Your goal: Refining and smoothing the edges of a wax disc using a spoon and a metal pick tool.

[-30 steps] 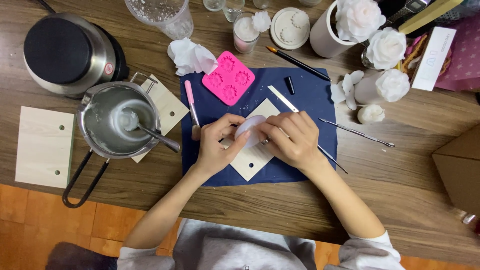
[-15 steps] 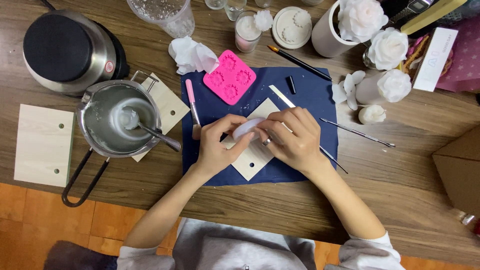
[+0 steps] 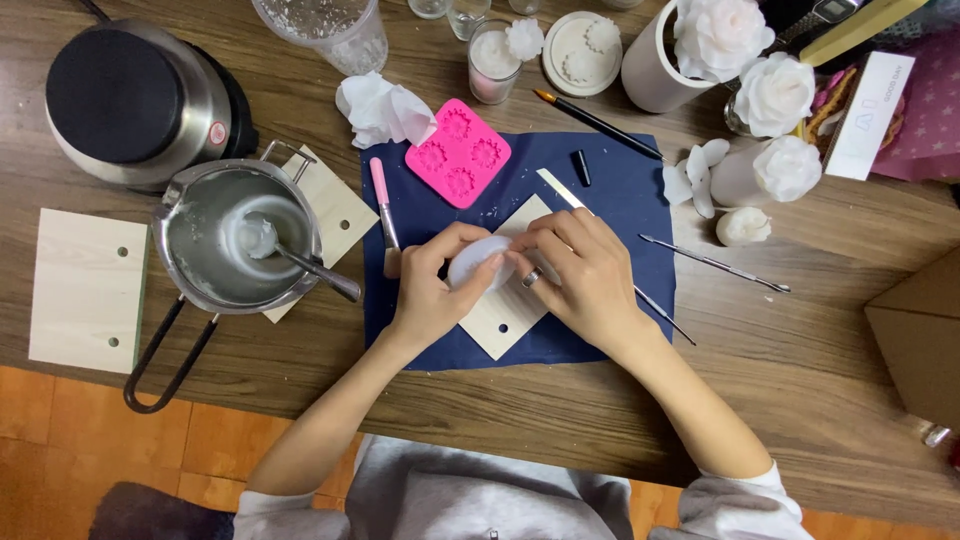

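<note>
head view, thin white wax piece (image 3: pixel 474 262), pinched

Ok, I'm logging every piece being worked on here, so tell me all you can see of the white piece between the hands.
The white piece is a small, thin, rounded petal-like sheet, pale and waxy-looking, slightly translucent. It is pinched at its edges by the left hand and the right hand, whose fingertips cover part of it. It is held just over a light wooden square with a hole, which lies on the dark blue mat. Whether it touches the wood cannot be told.
</note>
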